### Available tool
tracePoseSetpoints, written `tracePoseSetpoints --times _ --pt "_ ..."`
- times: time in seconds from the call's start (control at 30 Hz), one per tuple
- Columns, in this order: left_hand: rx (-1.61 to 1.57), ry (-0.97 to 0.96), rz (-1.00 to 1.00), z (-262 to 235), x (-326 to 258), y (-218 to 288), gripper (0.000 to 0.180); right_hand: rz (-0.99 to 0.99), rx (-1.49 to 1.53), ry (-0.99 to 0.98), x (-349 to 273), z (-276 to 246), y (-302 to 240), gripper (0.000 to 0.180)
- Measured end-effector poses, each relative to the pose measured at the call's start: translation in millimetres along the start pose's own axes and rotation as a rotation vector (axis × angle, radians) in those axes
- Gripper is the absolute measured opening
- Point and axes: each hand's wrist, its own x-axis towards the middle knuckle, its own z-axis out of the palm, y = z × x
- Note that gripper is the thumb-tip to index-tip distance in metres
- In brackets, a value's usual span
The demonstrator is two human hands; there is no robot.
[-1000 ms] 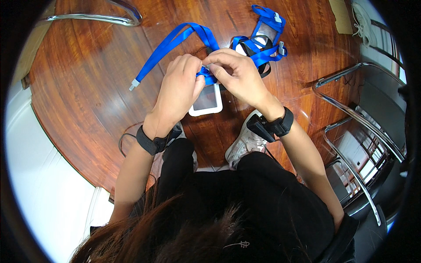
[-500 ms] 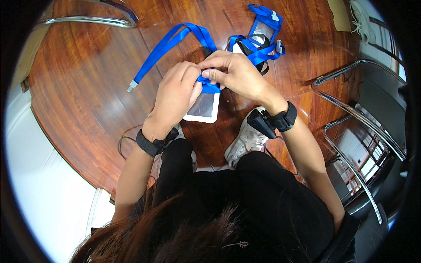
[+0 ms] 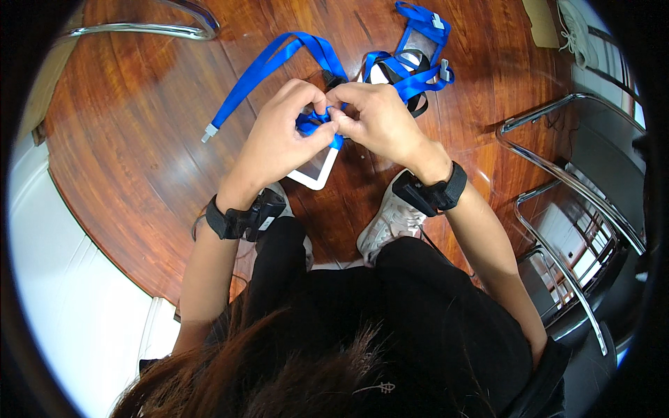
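My left hand (image 3: 282,136) and my right hand (image 3: 376,118) meet fingertip to fingertip over a wooden floor (image 3: 132,146), both pinching the blue lanyard (image 3: 268,66) where it joins a clear white-framed badge holder (image 3: 317,169). The holder hangs just below my hands. The lanyard's long strap loops away up and to the left, ending in a small grey clip (image 3: 208,132). Both wrists wear black bands.
A pile of more blue lanyards with badge holders (image 3: 411,59) lies beyond my right hand. Chrome chair frames stand at the right (image 3: 557,174) and at the top left (image 3: 139,29). My shoes (image 3: 390,219) rest on the floor below the hands.
Both hands have closed in tighter on the lanyard's joint, and the badge holder has shifted slightly lower left beneath them. The strap's loop has moved a little.
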Motion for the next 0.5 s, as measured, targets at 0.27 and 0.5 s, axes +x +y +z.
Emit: tracePoseSetpoints --times 0.27,0.5 --pt "-0.275 -0.086 -0.208 7 11 -10 0.014 0.013 -0.031 0.131 -7 1 0 0.012" --pt "-0.479 -0.094 -0.268 2 16 -6 0.012 -0.030 -0.135 0.266 -1 2 -7 0.006"
